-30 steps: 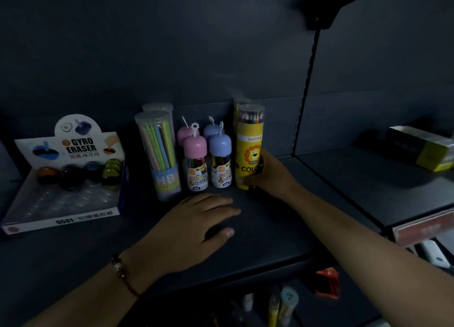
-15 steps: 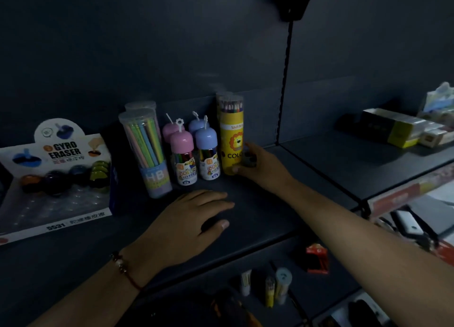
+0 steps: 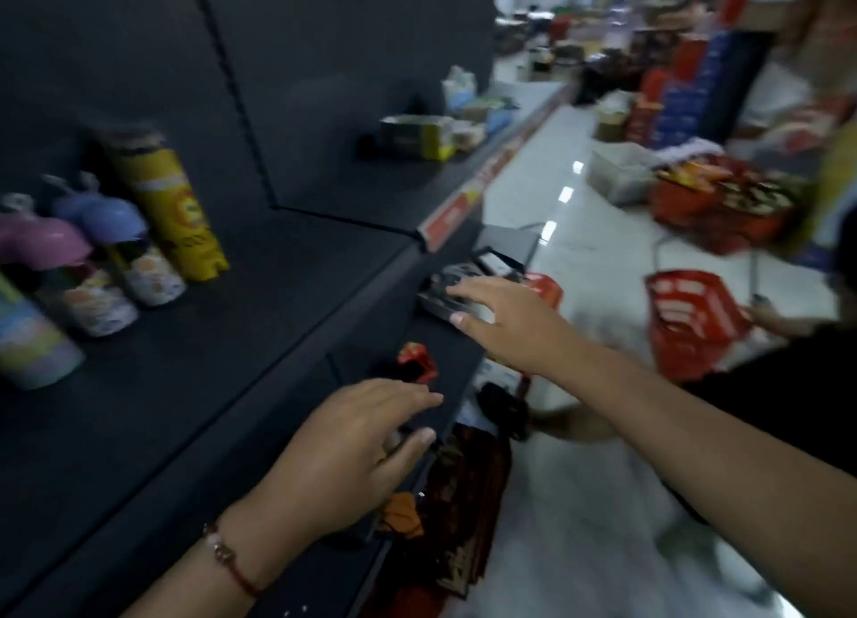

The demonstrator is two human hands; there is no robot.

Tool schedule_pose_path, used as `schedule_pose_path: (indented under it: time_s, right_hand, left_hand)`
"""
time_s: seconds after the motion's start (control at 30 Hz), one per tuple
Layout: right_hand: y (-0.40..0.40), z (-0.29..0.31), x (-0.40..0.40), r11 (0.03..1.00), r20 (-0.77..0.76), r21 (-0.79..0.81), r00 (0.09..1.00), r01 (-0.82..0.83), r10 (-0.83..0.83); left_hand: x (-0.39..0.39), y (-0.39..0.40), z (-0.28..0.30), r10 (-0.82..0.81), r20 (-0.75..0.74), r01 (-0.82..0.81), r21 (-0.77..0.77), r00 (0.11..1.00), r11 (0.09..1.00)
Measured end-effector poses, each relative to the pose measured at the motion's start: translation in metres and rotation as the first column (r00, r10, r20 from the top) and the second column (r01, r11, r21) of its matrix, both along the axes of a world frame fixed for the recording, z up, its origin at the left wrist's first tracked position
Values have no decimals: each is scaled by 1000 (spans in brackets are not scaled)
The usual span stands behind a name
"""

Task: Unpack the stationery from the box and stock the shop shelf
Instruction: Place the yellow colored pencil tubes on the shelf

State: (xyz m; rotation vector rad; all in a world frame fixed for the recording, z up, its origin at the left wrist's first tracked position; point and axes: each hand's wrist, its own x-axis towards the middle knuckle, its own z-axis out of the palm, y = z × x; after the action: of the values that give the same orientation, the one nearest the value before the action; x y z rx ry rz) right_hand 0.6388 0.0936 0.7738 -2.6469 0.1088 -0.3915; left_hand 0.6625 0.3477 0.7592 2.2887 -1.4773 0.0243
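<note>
Both your hands spread, holding nothing: left hand (image 3: 357, 450) at 6 o'clock, right hand (image 3: 503, 320) at 3. One yellow tube (image 3: 169, 204), two capped bottles (image 3: 116, 255) at 9 on the shelf (image 3: 222, 362).

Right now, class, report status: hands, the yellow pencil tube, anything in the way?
Left hand and right hand open, empty. Yellow pencil tube upright on shelf. Nothing in the way.

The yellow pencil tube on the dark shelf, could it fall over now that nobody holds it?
Maybe. The tall yellow cardboard pencil tube stands free beside the pink-capped and blue-capped small bottles; a knock could topple all three. The open right hand reaches over a black tray at the shelf edge and might push it off.
</note>
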Motion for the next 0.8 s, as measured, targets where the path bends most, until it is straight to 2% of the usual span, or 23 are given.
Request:
schedule_pose_path:
  time_s: [0.1,0.17,0.23,0.3,0.4,0.57,0.67,0.8]
  right_hand:
    - [-20,-56,-89,986,-33,32,986,162,-161]
    - [-23,-102,-159,958,-121,16,951,287,-283]
    - [-17,-147,-233,915,-295,3,874,404,-385]
    - [-5,-188,-309,860,-497,-5,745,511,-445]
    - [17,-238,-418,760,-690,28,563,649,-455]
    - [21,-285,-571,519,-817,49,333,853,-470]
    - [-7,-311,-644,382,-837,52,249,923,-487]
    - [-68,-370,-728,290,-869,112,235,950,-436]
  left_hand:
    - [-33,-34,-48,-65,-78,69,49,995,996]
    - [-58,-60,-77,-101,-106,108,70,989,992]
    - [-92,-90,-101,-144,-169,165,117,975,979]
    - [-132,-124,-120,-224,-206,255,139,953,957]
    - [-203,-176,-149,-345,-260,398,190,902,897]
    - [-338,-262,-196,-513,-341,609,304,788,733]
    - [-420,-318,-232,-560,-367,670,398,742,627]
    - [-516,-398,-308,-513,-416,659,513,751,550]
